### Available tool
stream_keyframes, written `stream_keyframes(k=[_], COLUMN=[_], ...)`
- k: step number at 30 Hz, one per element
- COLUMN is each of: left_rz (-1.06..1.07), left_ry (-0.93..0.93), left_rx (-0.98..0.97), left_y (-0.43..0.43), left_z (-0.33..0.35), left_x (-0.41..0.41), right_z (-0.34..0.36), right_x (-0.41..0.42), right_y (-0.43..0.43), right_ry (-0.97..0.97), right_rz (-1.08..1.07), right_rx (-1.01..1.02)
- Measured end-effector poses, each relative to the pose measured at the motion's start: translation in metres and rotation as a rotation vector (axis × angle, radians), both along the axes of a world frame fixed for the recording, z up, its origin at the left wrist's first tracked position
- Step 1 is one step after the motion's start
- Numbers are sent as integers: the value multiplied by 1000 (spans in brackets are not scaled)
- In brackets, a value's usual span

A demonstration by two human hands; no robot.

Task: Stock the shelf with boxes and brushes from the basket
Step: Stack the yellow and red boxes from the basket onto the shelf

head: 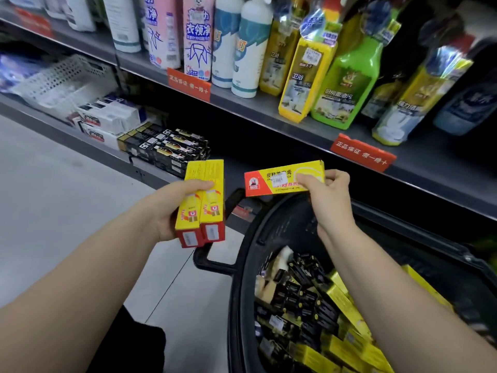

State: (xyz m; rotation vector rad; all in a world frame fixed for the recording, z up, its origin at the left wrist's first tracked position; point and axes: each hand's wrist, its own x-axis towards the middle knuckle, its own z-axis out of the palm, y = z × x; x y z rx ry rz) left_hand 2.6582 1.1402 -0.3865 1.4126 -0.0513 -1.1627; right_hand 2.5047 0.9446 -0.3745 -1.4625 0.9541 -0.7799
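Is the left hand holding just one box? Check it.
No, the left hand grips two yellow-and-red boxes side by side.

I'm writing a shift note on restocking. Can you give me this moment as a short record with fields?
left: left hand grips box pair, yellow and red, side by side
right: right hand pinches single box of the same kind, held level
basket: black basket below the right hand, with loose black boxes and loose yellow boxes inside
lower shelf: stacked black boxes, white boxes to their left
upper shelf: cleaner bottles
status: held boxes not yet shelved
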Motion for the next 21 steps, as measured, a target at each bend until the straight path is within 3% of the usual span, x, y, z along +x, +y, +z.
stream_keyframes(k=[4, 9, 13, 18, 21], left_rz=[103, 217, 294, 382, 388], left_ry=[-16, -122, -195, -183, -167], left_rx=[-11, 61, 203, 203, 172], left_y=[4, 5, 21, 33, 32], left_z=[-4, -22, -45, -68, -79], left_x=[20, 63, 95, 123, 135], right_z=[4, 2, -24, -79, -121], right_x=[26, 91, 159, 236, 262], right_y=[-1, -12, -17, -21, -29], right_ry=[19, 155, 518, 1107, 1284], right_rz=[156, 165, 355, 733, 756], right_rx=[-34, -103, -359, -757, -790])
